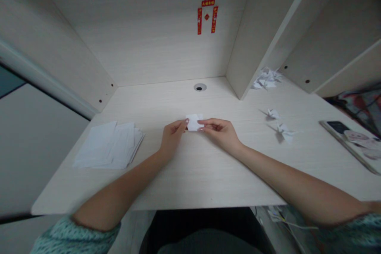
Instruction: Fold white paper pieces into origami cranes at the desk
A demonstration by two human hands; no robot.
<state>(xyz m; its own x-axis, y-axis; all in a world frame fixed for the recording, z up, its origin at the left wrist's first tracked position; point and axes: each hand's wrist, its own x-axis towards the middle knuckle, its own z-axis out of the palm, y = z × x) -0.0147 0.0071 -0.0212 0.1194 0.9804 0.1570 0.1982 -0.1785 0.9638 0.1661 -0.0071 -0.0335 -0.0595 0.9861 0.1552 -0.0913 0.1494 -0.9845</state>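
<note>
A small white piece of folded paper (pixel 193 122) is held between my two hands, just above the middle of the desk. My left hand (pixel 173 135) pinches its left edge between thumb and fingers. On the opposite edge, my right hand (pixel 220 130) grips it the same way. The finer folds are too small to make out. To the left lies a spread stack of white paper sheets (pixel 108 145). Two folded paper cranes (pixel 285 131) sit on the desk to the right of my right hand.
A heap of folded white paper pieces (pixel 267 78) lies behind the upright divider (pixel 264 24). At the right edge rests a phone-like flat object with a picture on it (pixel 354 143). A round cable hole (pixel 200 87) is near the back panel. Cables (pixel 285 222) hang below the desk.
</note>
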